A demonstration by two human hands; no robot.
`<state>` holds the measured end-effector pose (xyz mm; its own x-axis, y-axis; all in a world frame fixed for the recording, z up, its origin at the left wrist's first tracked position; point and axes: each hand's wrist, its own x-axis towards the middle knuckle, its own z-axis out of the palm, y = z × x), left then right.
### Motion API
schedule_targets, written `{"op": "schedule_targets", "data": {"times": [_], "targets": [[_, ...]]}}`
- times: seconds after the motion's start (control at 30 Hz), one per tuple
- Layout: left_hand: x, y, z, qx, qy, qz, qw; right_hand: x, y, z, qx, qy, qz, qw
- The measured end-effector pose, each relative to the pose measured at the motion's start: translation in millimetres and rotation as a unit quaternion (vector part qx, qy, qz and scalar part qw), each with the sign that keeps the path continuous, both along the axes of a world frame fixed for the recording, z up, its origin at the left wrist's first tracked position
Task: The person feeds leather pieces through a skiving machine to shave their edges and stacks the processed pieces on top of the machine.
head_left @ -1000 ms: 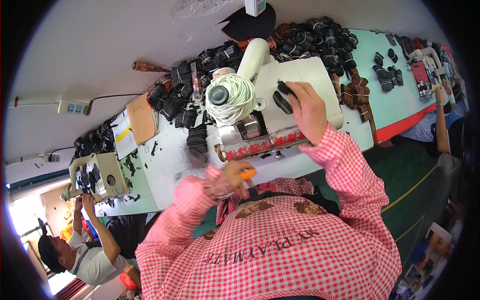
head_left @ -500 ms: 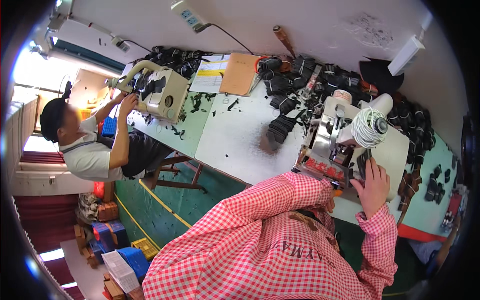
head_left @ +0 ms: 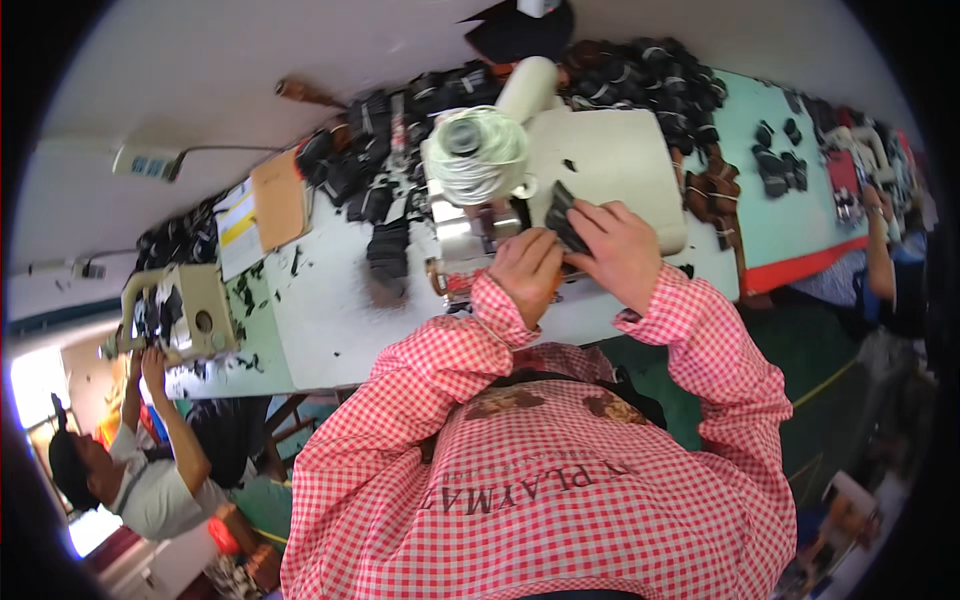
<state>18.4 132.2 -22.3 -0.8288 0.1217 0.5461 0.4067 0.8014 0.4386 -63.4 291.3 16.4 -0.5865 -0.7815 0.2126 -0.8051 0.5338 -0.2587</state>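
My right hand [head_left: 622, 250] pinches a small dark flat piece [head_left: 566, 215], perhaps leather, beside the working end of a table-top machine [head_left: 462, 232]. Close by on its left, my left hand [head_left: 527, 272] has curled fingers near the lower edge of the piece. An orange bit [head_left: 556, 288] shows at that hand's edge; what the fingers hold is hidden. Wound on top of the machine is a ball of pale cord [head_left: 482, 150]. The machine's light flat plate [head_left: 625, 140] extends to the right, with a small dark scrap [head_left: 569, 164] on it.
Bundled dark pieces [head_left: 640, 85] crowd the table by the wall. A stack of dark pieces [head_left: 388, 250] lies left of the machine, near a brown clipboard [head_left: 280, 200]. At left, a co-worker [head_left: 165, 480] works at another machine [head_left: 195, 310]. Another person's arm [head_left: 880, 245] shows at far right.
My view has swung to the right. My left hand has come up from below the table edge to beside my right hand. The right hand still holds the dark piece.
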Motion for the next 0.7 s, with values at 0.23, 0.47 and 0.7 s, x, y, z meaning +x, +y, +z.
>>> {"op": "schedule_targets", "data": {"times": [0.23,0.47,0.7], "targets": [[-10,2,-5,0.031,0.006,-0.053,0.998,16,11,15,0.022,-0.025,-0.016,0.999],[-20,10,-4,0.122,-0.039,-0.042,0.991,21,10,-7,0.021,0.025,-0.067,0.997],[-23,18,-4,0.205,-0.067,0.017,0.976,11,5,5,-0.029,-0.056,-0.167,0.984]]}}
